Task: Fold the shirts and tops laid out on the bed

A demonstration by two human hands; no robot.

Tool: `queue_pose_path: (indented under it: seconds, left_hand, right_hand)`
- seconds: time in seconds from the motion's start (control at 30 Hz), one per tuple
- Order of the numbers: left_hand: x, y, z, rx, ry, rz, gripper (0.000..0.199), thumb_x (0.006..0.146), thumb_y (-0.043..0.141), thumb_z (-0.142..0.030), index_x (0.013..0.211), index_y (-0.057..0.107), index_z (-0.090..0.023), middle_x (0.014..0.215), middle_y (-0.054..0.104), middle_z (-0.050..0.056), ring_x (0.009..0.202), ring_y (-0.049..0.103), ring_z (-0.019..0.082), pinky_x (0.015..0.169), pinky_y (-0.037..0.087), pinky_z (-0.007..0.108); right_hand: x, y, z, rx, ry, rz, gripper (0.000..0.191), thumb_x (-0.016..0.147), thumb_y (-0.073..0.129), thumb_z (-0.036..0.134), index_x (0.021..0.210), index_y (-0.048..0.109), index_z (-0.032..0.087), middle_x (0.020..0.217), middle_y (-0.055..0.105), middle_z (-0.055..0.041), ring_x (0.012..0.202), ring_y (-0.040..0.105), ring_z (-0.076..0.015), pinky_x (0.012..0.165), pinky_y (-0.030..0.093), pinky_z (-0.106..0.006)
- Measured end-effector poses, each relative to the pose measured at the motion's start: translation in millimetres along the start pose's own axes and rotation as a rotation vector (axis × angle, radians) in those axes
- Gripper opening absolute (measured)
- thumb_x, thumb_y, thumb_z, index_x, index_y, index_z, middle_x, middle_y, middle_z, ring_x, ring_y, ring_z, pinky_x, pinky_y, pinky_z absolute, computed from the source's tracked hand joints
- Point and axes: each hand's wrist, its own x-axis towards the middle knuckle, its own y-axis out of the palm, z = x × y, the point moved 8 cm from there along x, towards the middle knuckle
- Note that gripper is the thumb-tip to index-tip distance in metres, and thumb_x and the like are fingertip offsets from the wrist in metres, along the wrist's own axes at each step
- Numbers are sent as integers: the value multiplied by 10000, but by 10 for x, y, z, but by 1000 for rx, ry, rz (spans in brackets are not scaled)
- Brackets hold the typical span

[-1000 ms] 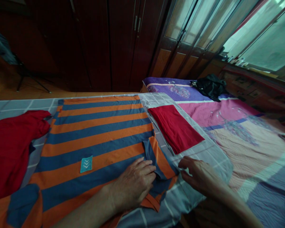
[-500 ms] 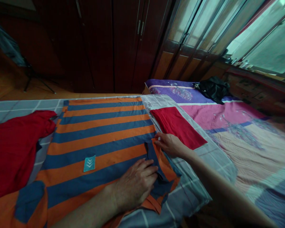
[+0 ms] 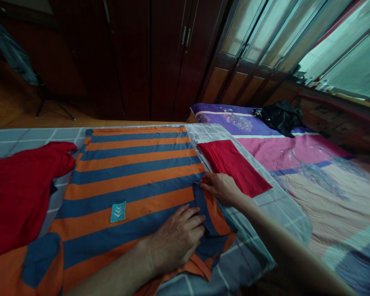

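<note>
An orange and blue striped shirt lies spread over a grey checked cover, with a small teal patch on its front. My left hand rests flat on the shirt near its right side, fingers stretched out. At the shirt's right edge, my right hand pinches the fabric between thumb and fingers. Between the two hands, a sleeve part is folded inward over the body. Just beyond my right hand lies a folded red cloth.
A crumpled red garment lies to the left. The grey checked cover shows around the clothes. On the right stands a bed with a colourful spread and a black garment. Dark wardrobes line the back.
The whole view has shifted slightly. My right hand still pinches the shirt's edge, and the folded part beside it lies a little flatter. My left hand stays in place.
</note>
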Motion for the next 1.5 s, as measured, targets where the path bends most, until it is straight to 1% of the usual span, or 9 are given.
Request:
queue_pose_path:
  seconds: [0.3,0.43,0.67,0.8,0.9,1.03,1.17,1.33,1.5]
  left_hand:
    - [-16,50,-10,50,30,-27,223,907,485,-224,1100,586,-178,1350,528,57,1312,389,230,1115,291,409]
    - [-16,25,-16,82,44,-37,215,914,481,-247,1079,596,-170,1331,542,55,1291,411,228,1111,280,401]
    - [10,-8,-51,157,80,-46,201,921,467,-269,1007,609,-156,1264,581,50,1218,464,223,1075,311,380]
    - [6,-198,-143,207,108,13,181,903,495,-262,926,628,-142,1066,663,66,1028,579,219,971,407,358]
    - [-132,-618,-147,216,68,43,163,902,510,-250,896,628,-138,940,679,59,917,613,190,943,420,322]
    - [-666,-1412,166,250,-284,-90,182,924,479,-222,1032,615,-167,1040,675,61,1003,604,190,920,426,310]
    - [-1590,-1837,538,332,-765,-208,252,939,433,-290,1079,618,-193,1086,670,52,1025,606,206,884,432,313]
    - [-2652,-1618,677,286,-1291,-297,393,892,429,-509,1101,581,-213,887,688,28,823,653,209,714,452,286]
    - [-3025,-1202,605,266,-1588,-311,503,802,508,-581,1125,502,-196,876,675,47,816,661,245,678,438,300]
  right_hand:
    - [-3,-165,168,-71,-29,-273,443,872,519,495,1137,572,144,1090,618,-143,1003,587,-270,743,471,-331]
    - [-72,44,401,-1,-281,-322,623,891,483,478,1372,388,93,1431,365,-210,1338,306,-314,1037,339,-475]
    - [-27,267,522,-29,-387,-326,618,922,421,442,1432,326,107,1512,248,-180,1408,157,-295,1104,235,-516]
    - [52,348,584,-57,-416,-328,607,909,435,475,1408,380,134,1482,321,-174,1385,227,-319,1077,268,-551]
    - [40,294,765,-32,-528,-381,594,920,424,456,1410,368,125,1489,298,-190,1394,200,-323,1075,267,-562]
    - [-163,134,1312,81,-797,-330,612,939,408,458,1455,278,156,1525,218,-168,1408,169,-289,1094,265,-534]
    - [-528,53,2030,189,-1090,-88,698,924,415,530,1486,194,180,1538,183,-132,1418,117,-279,1122,209,-528]
    - [-899,76,2666,324,-1332,231,747,907,369,611,1483,208,164,1543,141,-128,1420,62,-277,1147,96,-511]
    - [-1058,242,2926,365,-1410,367,762,900,442,565,1480,210,128,1542,86,-153,1418,5,-284,1151,45,-499]
